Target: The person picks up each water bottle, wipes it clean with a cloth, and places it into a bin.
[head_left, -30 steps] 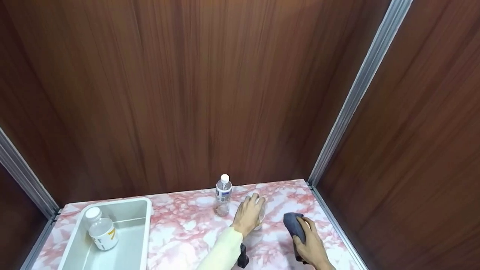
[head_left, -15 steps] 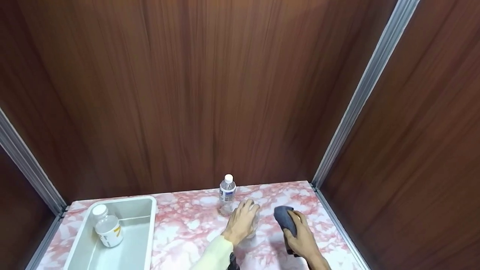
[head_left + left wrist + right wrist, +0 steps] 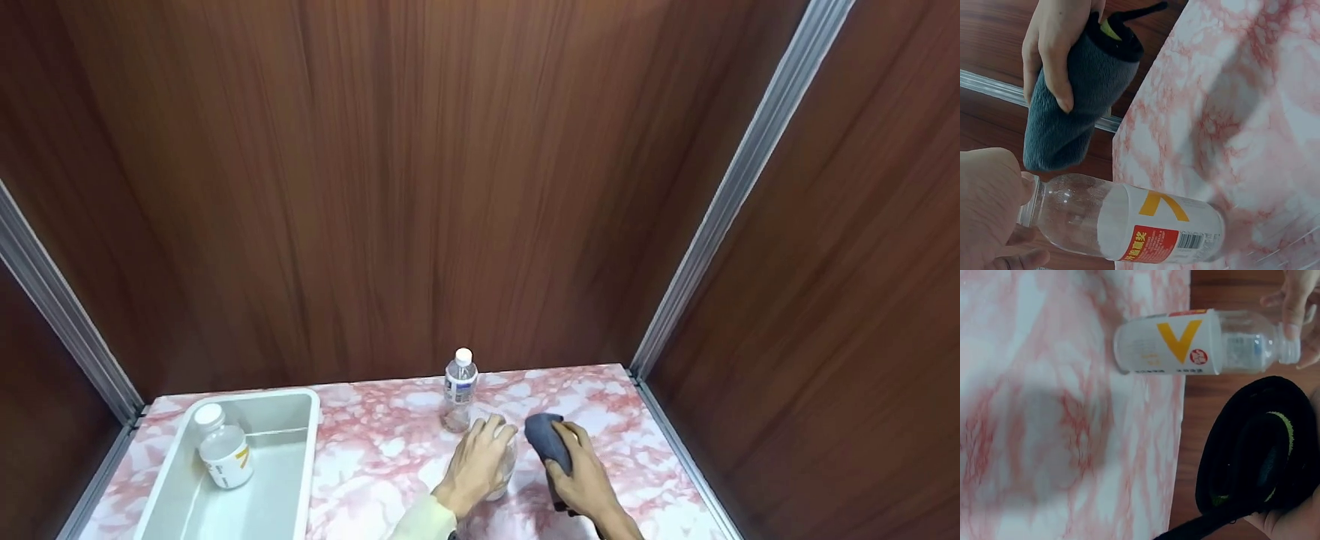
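Observation:
My left hand (image 3: 476, 461) grips a clear bottle (image 3: 1157, 222) by its neck. The bottle is upright, with a white label bearing an orange V-shaped mark; its base is at the tabletop, though I cannot tell whether it touches. In my right hand (image 3: 585, 484) is a rolled, fuzzy grey-blue cloth (image 3: 1078, 107) with black edging and a black strap. The right wrist view looks into the open end of the roll (image 3: 1264, 444), where a yellow-green strip shows. Cloth and bottle are close side by side, with the cloth to the right. My left fingers partly hide the bottle in the head view.
A second clear bottle (image 3: 460, 391) with a white cap stands behind my left hand. At the left, a pale grey bin (image 3: 313, 450) contains another white-capped bottle (image 3: 225, 454). Brown wood-look panels (image 3: 420, 187) enclose the pink marbled table (image 3: 375, 457).
The cloth in my right hand has moved left, closer to the bottle that my left hand holds. Both hands have come slightly nearer the front. The head view has turned a little left.

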Available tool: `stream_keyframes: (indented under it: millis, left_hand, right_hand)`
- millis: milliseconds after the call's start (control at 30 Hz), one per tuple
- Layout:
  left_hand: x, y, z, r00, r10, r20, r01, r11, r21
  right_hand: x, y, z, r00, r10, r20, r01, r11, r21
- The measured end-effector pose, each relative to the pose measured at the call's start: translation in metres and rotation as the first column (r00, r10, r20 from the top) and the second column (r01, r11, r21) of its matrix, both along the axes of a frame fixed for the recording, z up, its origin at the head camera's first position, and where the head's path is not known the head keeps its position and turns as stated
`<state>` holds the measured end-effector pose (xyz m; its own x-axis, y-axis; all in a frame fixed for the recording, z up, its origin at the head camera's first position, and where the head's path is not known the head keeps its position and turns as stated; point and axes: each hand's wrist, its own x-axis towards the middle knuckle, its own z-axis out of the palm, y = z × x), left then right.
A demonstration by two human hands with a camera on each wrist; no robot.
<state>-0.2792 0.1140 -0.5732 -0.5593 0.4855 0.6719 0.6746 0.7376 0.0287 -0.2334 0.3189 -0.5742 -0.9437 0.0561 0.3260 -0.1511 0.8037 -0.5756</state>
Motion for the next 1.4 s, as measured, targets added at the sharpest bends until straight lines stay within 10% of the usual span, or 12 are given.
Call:
stream_keyframes:
  millis: [967,1400]
  left_hand:
    - [0.0,0.0,-0.029,0.996,-0.065,0.064,0.043,0.952,0.302]
    - [0.002,0.0,-0.03,0.988,-0.096,0.118,0.051,0.939,0.339]
  right_hand:
    - [-0.001,-0.038,-0.012,0.993,0.106,-0.058,-0.106,0.994,0.014]
    - [-0.001,-0.046,-0.018,0.975,0.206,0.083,-0.207,0.978,0.005]
